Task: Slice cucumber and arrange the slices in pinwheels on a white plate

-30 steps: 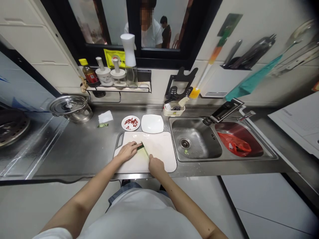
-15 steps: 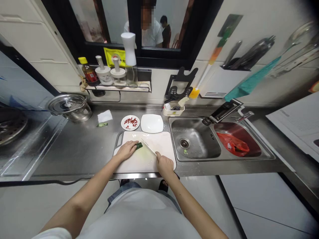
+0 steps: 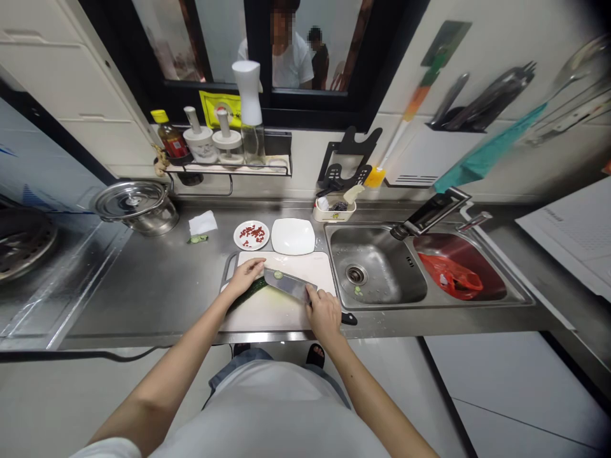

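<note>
A kitchen knife [image 3: 293, 286] with a broad blade lies turned flat above the white cutting board [image 3: 286, 318]. My right hand [image 3: 325, 312] is closed round it where the blade meets the black handle, whose end sticks out to the right. One round cucumber slice [image 3: 278, 275] clings to the blade. My left hand [image 3: 247, 275] is beside the blade's tip, fingers stretched out and apart; whether they touch the blade is unclear. Below that hand, a dark green cucumber [image 3: 252, 290] lies on the board, partly hidden by the hand and forearm.
Behind the board stand a plate of chopped red pieces [image 3: 251, 236] and a white square plate [image 3: 293, 236]. A double sink [image 3: 382, 299] with a red bag [image 3: 451, 277] is to the right. A steel pot [image 3: 136, 207] and a white paper [image 3: 203, 222] are left.
The knife has turned from edge-on to flat, showing its blade with a slice on it. My left hand has lifted off the cucumber and moved toward the blade's tip.
</note>
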{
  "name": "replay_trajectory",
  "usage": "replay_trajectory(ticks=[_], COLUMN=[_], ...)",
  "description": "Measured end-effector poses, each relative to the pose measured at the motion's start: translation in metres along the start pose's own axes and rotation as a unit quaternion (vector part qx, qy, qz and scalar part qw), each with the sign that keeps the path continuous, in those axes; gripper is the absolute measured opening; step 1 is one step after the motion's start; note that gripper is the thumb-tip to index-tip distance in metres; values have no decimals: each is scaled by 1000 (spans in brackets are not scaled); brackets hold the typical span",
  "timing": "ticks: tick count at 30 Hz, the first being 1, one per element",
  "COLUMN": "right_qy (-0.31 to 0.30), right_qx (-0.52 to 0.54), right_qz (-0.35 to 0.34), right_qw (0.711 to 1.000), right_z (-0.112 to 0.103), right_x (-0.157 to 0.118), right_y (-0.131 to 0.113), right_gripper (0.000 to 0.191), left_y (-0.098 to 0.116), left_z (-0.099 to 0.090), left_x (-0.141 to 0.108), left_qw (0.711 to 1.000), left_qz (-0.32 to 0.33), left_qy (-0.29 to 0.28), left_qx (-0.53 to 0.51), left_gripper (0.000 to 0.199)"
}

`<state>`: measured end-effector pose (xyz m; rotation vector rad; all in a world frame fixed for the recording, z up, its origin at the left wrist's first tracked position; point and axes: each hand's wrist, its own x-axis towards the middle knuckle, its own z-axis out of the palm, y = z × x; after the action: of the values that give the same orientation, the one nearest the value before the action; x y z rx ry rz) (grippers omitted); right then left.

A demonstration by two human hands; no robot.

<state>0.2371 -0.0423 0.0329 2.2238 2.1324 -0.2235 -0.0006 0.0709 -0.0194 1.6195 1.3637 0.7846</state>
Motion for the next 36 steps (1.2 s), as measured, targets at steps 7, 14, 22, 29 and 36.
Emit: replay_trajectory(ticks=[7, 14, 22, 29, 36], right_qy=[38, 35, 15, 1, 8], right_qx=[-12, -15, -4, 14, 31], right_qz=[-49, -49, -22, 4, 2], right_qw=[998, 998, 1000, 1000, 999], right_z=[6, 16, 15, 16, 17], right_x=[-1, -1, 0, 1, 1], right_y=[1, 6, 18, 22, 24], right_gripper=[42, 42, 45, 44, 38], left_y=[26, 21, -21, -48, -53], left_z=[3, 12, 1, -20, -22], left_x=[-1, -2, 19, 39, 51], left_qw=[994, 993, 980, 964, 955], left_qz=[22, -18, -127, -185, -164], left_qy=[-108, -87, 134, 183, 184], left_qx=[-10, -79, -72, 63, 166], left_gripper=[36, 29, 25, 24, 26])
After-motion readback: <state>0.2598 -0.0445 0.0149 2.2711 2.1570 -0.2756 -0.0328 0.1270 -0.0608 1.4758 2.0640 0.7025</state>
